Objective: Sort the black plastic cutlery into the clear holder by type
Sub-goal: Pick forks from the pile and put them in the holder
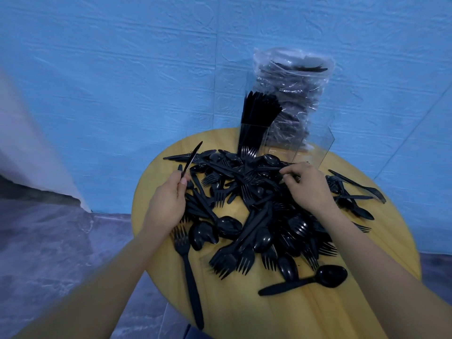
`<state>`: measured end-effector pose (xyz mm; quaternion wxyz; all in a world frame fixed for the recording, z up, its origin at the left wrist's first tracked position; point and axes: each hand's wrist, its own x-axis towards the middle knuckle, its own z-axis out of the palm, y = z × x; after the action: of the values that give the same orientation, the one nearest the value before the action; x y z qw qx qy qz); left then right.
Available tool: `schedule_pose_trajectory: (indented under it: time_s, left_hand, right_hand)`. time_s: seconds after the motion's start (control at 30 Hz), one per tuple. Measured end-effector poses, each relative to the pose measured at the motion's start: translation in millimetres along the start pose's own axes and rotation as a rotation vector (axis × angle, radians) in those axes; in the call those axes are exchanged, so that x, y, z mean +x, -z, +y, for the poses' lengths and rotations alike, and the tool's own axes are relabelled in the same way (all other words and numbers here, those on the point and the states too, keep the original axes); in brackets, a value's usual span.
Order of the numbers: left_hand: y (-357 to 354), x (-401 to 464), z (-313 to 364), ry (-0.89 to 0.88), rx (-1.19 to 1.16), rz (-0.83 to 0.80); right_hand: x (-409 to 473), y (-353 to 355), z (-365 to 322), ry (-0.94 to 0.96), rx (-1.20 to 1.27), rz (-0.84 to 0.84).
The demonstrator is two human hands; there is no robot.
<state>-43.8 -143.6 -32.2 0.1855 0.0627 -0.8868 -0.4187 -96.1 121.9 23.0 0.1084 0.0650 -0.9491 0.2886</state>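
Two hands over the cutlery pile (247,206) on the round wooden table (244,314). My left hand (166,201) pinches one knife (192,159) by its handle, blade pointing up and away, above the pile's left edge. My right hand (305,187) has fingers curled into the pile's far side, pinching at a piece. The clear holder (281,140) stands just behind the pile, with forks upright in its left compartment.

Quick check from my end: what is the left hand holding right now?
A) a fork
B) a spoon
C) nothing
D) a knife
D: the left hand pinches a black knife by its handle, the blade pointing up and away above the cutlery pile, while the right hand reaches into the pile.
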Motion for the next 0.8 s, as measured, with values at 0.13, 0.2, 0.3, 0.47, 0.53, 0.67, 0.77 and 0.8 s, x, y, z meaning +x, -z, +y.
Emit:
schedule_pose_trajectory:
  time_s: [0.13, 0.2, 0.3, 0.47, 0.53, 0.67, 0.77, 0.8]
  left_hand:
    - [3, 0, 2, -0.011, -0.007, 0.050]
    - [4, -2, 6, -0.039, -0.003, 0.070]
    - [6, -10, 15, -0.081, 0.010, 0.110]
    - [12, -45, 33, -0.149, 0.029, 0.109]
    - [11, -62, 38, -0.185, 0.051, 0.067]
    - [-2, -86, 40, -0.280, 0.170, -0.036]
    - [-17, -93, 44, -0.277, 0.211, -0.057]
    - [-22, -93, 46, -0.272, 0.223, -0.043]
  right_hand:
    - [-19, 8, 0, 0.076, 0.014, -0.002]
    - [-31, 11, 0, 0.099, 0.016, -0.036]
    - [-48, 16, 3, 0.115, 0.014, -0.071]
    - [-78, 24, 11, 0.118, 0.025, -0.075]
    - [-91, 25, 14, 0.130, 0.012, -0.097]
    - [-114, 25, 22, 0.134, -0.080, -0.096]
    - [-131, 24, 25, 0.135, -0.152, -0.040]
    - [-136, 22, 25, 0.133, -0.182, -0.039]
